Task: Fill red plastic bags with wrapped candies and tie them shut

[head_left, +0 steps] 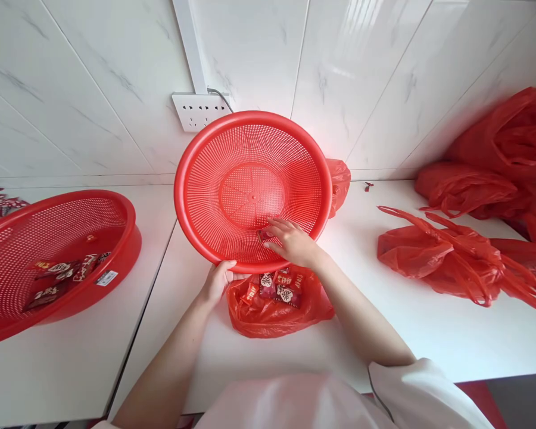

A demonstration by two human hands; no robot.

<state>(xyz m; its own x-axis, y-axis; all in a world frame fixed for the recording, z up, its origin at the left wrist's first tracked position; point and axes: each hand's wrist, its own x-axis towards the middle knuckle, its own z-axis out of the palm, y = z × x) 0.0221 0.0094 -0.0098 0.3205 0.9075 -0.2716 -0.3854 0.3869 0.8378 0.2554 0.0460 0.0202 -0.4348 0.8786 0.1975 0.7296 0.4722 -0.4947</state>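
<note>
Item: round red mesh basket [232, 173]; being held tilted up on its edge, open face toward the wearer, lower rim hanging just above an open red bag [268, 319] lying on the white bench [429, 339].

Left hand [217, 280]: grip being closed round the basket's lower rim, thumb hooked over the edge.

Right hand [292, 241]: being reached into the basket's lowest part; fingers loosely extended over a small dark-red packet [264, 236] resting against the mesh; whether it is being pinched or merely touched cannot be told.

Relation: packet lying at the right fingertips, to that hand's left, directly above the bag's mouth; right hand nearer to it than left.

Bag: similar packets [282, 290] showing inside.

Also listed: second red basket [129, 238] holding packets [58, 277], far left; crumpled red bags [455, 256], right; wall socket [199, 111] behind.
</note>
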